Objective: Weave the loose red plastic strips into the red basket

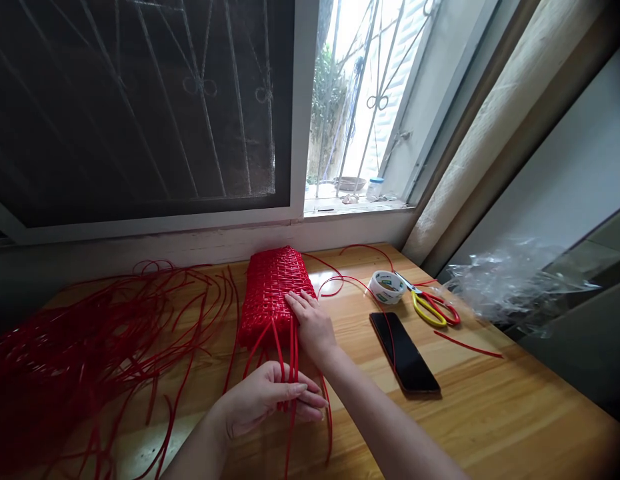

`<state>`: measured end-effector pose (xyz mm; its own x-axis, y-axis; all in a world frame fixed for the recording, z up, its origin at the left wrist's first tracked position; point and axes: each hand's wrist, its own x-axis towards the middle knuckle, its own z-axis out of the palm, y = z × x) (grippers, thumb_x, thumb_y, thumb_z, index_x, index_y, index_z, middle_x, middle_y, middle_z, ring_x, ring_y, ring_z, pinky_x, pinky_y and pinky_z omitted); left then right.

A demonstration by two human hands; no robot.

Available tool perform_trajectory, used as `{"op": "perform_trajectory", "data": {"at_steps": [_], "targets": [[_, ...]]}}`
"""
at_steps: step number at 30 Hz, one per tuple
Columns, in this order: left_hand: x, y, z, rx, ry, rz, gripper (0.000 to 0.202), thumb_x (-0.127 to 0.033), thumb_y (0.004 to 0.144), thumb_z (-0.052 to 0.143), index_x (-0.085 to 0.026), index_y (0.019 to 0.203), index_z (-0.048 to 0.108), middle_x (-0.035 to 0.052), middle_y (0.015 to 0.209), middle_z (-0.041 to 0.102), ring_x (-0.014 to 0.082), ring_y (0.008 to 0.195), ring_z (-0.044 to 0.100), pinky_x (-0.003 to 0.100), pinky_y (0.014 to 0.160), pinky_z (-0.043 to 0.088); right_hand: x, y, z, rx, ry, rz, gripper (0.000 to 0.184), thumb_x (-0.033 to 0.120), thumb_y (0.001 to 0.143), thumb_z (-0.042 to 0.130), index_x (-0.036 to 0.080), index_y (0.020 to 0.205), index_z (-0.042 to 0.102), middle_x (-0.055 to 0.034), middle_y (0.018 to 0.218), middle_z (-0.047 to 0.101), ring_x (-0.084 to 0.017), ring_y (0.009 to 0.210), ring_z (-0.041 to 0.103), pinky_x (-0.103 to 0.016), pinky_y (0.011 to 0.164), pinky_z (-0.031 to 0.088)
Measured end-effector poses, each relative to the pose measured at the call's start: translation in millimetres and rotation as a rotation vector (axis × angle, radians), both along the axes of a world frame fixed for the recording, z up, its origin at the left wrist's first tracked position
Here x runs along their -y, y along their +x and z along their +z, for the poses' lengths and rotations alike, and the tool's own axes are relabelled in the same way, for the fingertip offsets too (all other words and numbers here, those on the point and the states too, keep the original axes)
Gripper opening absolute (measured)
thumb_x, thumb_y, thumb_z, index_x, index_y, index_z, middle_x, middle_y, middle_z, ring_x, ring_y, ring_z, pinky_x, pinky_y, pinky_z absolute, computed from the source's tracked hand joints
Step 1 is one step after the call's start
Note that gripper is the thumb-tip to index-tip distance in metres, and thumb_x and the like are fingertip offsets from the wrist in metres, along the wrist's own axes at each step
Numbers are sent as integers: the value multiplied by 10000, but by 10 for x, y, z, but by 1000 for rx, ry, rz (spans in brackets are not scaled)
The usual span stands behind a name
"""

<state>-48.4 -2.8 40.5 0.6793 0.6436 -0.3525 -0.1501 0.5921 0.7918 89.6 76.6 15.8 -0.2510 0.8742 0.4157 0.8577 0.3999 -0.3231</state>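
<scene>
Red woven block of glossy, ribbon-like strips (pixel 273 287) lies on the light-brown wood-grain table (pixel 480 400), just in front of the wall below the window, its near end toward the person. Long, narrow red strips (pixel 295 347) trail loose from that near end. The left hand (pixel 270 393) grasps several of them, thumb on top and fingers underneath, while other strips hang past it. The right hand (pixel 313 327) is not clenched: it rests with fingers extended against the right side of the weave, near its front corner.

To the left spreads a large, tangled heap of thin red strips (pixel 105 333), blurred at its nearest part. To the right, a slim red strand (pixel 391 331) crosses a black, rectangular phone (pixel 411 360) lying flat. Beyond the phone sits a white roll of tape (pixel 385 295), with scissors with one yellow and one red handle (pixel 418 292) just beside it. One short red offcut (pixel 467 345) lies nearer the table's right edge, and crumpled clear plastic (pixel 520 280) shows past that edge. Behind stand a dark mesh window screen (pixel 140 120) and a beige curtain (pixel 500 107).
</scene>
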Motion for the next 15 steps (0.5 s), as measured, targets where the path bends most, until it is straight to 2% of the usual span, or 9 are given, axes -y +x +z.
{"op": "perform_trajectory", "data": {"at_steps": [5,10,11,12,14,15], "targets": [[28,8,-12,5,10,65,289,-268,696,698,-88,922,677,178,943,702,246,835,678,371,848,466,-35,35,25,-1,-18,29,543,-7,767,388,180,1263,499,-49,1297,523,-220,1229,411,-390,1028,338],[100,6,-101,31,123,178,275,-253,715,687,-106,946,663,150,943,702,255,930,641,397,897,437,166,198,201,-76,-40,229,739,11,595,495,217,1303,436,-40,1365,437,-237,1301,273,-416,1043,303],[105,-2,-117,35,147,178,278,-249,724,679,-103,960,661,150,956,698,253,933,637,399,898,435,252,229,229,-151,-43,243,706,25,601,496,225,1277,459,-43,1344,456,-237,1283,298,-415,1027,321],[108,-11,-129,32,158,177,288,-245,726,677,-103,976,658,150,969,695,249,935,634,396,902,431,345,250,241,-247,-48,216,593,45,630,491,226,1194,531,-46,1264,524,-231,1223,376,-401,994,354],[108,-19,-135,4,148,193,324,-238,705,697,-112,1001,653,140,967,699,236,933,634,383,916,420,525,252,210,-487,-91,7,252,137,743,470,206,922,632,-54,955,650,-216,965,549,-360,840,446],[108,-15,-128,-13,138,199,349,-235,679,718,-119,1001,654,134,961,702,232,930,636,375,922,415,601,229,169,-587,-175,-56,181,203,783,466,200,855,632,-50,859,654,-206,851,579,-337,757,467]]}}
